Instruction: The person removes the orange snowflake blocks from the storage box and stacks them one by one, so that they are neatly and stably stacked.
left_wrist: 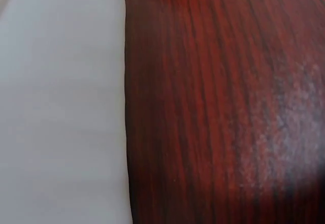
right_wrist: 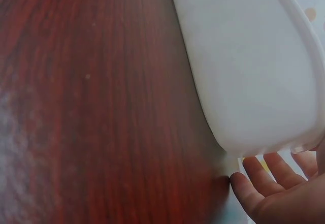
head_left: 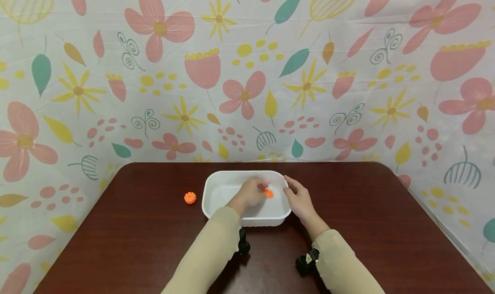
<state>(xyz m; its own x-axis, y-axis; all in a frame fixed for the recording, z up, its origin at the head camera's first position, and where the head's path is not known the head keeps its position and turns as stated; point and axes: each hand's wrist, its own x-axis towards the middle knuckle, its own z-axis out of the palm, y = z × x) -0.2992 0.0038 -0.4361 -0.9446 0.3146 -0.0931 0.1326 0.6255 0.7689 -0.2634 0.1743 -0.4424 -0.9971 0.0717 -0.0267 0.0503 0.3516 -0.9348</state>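
Inside a white plastic basin point(head_left: 228, 203), my left hand point(head_left: 250, 194) reaches down with bent fingers, blurred by motion. A small orange piece point(head_left: 269, 194) shows right at its fingertips, partly covered by them; I cannot tell if they pinch it. At the basin's right end my right hand point(head_left: 300, 201) holds the rim, thumb over the edge. In the right wrist view, fingers point(right_wrist: 249, 186) come up against the outside of the end wall, the lower ones loosely spread. The left wrist view shows the basin's side wall point(left_wrist: 61, 107), not the hand.
A small orange pumpkin-like toy point(head_left: 190, 198) lies left of the basin on the dark wooden table point(head_left: 127, 229). Behind the table hangs a flower-patterned cloth point(head_left: 243, 126). Black cameras are strapped to both wrists.
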